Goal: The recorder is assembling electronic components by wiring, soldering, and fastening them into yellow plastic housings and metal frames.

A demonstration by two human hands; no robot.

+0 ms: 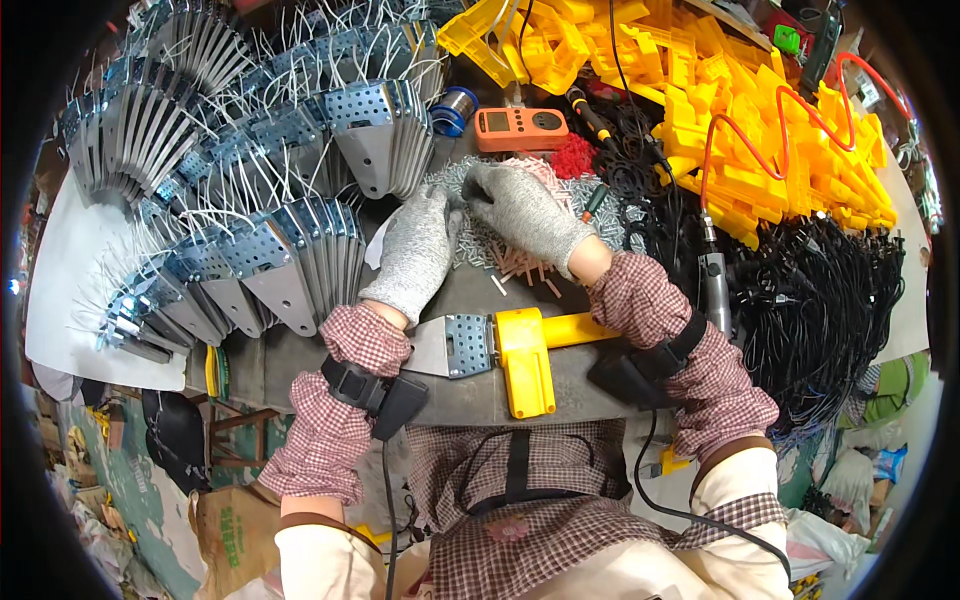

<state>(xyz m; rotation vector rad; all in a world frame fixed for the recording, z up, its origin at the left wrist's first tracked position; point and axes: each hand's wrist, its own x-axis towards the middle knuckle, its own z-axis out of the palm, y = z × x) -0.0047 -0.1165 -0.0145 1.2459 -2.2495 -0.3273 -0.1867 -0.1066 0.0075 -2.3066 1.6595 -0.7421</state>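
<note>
Both my hands wear grey knit gloves and meet over a pile of small silver screws point(490, 245). My left hand point(420, 240) points away from me, its fingers drawn together at the pile's near left side. My right hand point(525, 208) bends inward, fingers curled down close to the left fingertips. Whatever they pinch is hidden by the gloves. Nearer to me lies a yellow-handled tool point(527, 360) with a perforated metal neck and a flat tapered grey plate point(430, 346), pointing left. Small pinkish tubes point(520, 265) lie among the screws and beside my right hand.
Rows of grey metal plates with white wires point(265, 240) fill the left. Yellow plastic housings point(780, 130) pile up at the right, above bundled black cables point(820, 310). An orange meter point(520, 130), a solder spool point(454, 110) and a hanging power screwdriver point(714, 285) stand around the screws.
</note>
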